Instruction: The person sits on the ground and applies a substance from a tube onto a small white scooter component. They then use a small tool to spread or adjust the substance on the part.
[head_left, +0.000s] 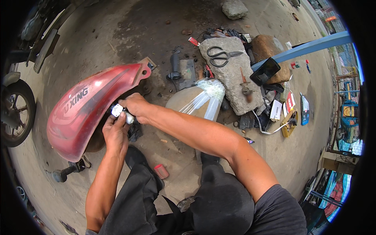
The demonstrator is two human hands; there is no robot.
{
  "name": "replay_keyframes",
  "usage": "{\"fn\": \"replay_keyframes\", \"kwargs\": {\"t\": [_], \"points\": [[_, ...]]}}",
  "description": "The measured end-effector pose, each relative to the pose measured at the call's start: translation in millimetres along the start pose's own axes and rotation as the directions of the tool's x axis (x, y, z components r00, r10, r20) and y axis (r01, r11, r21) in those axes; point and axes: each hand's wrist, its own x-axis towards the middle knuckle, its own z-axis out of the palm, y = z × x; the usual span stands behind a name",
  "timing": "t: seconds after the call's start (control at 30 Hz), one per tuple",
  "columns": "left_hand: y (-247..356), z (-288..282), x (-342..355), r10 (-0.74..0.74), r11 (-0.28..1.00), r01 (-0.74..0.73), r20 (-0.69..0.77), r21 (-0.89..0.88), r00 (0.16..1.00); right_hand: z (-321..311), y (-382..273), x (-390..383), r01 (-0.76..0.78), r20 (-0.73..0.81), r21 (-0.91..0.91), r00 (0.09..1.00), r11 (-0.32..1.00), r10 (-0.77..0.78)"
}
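A red motorcycle fuel tank (84, 103) with dark lettering lies on its side at the left. Beside its lower edge my left hand (116, 135) pinches a small metal part with a bright white face (116, 110). A rounded silvery piece (129, 118) shows between the two hands; whether it belongs to the same part I cannot tell. My right hand (137, 107) reaches across from the right, its fingers curled closed against the part. Its fingertips are mostly hidden, so what they grip is unclear. Under the hands lies a dark crumpled cloth or bag (135, 132).
Right of my hands stands a rounded object partly wrapped in clear plastic (203, 98). Beyond it, a stone slab (225, 72) bears black-handled scissors (223, 55). A phone (265, 71) sits by a blue pole (309, 46). A red cylinder (161, 171) lies near my foot.
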Motion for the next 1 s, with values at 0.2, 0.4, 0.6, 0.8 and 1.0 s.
{"fn": "replay_keyframes", "kwargs": {"t": [0.2, 0.4, 0.6, 0.8, 1.0], "points": [[-1.4, -1.6, 1.8, 0.007, 1.000, -0.007, 0.013, -0.009, 1.000, -0.4, 2.8, 4.7, 0.034, 0.011, -0.019, 0.999, 0.999, -0.034], [0.4, 1.3, -0.8, 0.001, 1.000, -0.001, -0.006, 0.005, 1.000, 0.0, 1.2, 2.5, -0.001, -0.024, -0.054, 1.000, 0.999, -0.001], [-0.5, -4.8, 0.8, -0.010, 1.000, 0.010, -0.005, 0.017, 1.000, -16.6, -11.1, -21.9, -0.003, -0.073, -0.302, 0.997, 0.953, -0.020], [-1.8, -2.5, 1.3, -0.005, 1.000, 0.005, 0.022, 0.016, 1.000, -79.6, -23.2, -59.9, 0.063, 0.017, -0.283, 0.998, 0.957, -0.061], [-2.3, -4.1, 2.8, 0.006, 1.000, -0.007, 0.022, 0.015, 1.000, -182.8, -61.9, -133.3, 0.168, -0.203, -0.468, 0.935, 0.868, -0.291]]}}
